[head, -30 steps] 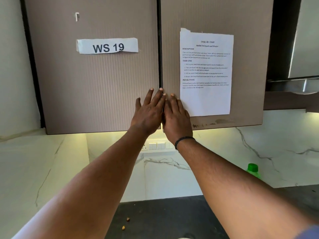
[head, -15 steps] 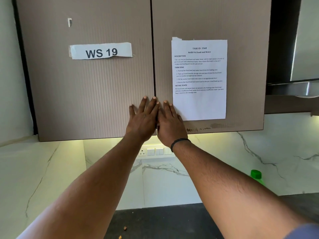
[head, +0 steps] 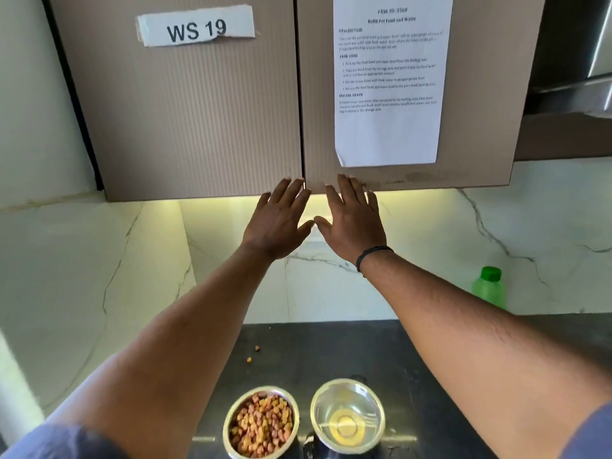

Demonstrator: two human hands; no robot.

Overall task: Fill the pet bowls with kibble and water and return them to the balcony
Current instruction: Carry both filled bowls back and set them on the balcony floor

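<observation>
Two steel bowls stand side by side on the dark counter (head: pixel 364 352) at the bottom of the view. The left bowl (head: pixel 261 422) is full of brown and orange kibble. The right bowl (head: pixel 347 416) holds clear water. Both arms reach up over the bowls. My left hand (head: pixel 276 223) and my right hand (head: pixel 354 221) are held flat with fingers straight, fingertips at the lower edge of the closed cabinet doors (head: pixel 205 127). Neither hand holds anything. A black band circles my right wrist.
A green bottle (head: pixel 489 288) with a green cap stands at the right against the marble wall. Two loose kibble pieces (head: pixel 253 354) lie on the counter behind the bowls. A task sheet (head: pixel 389 81) and a "WS 19" label (head: pixel 195 26) are stuck on the doors.
Both hands have slid down the doors to their lower edge and spread apart a little. The view has tilted down, bringing the two bowls into sight.
</observation>
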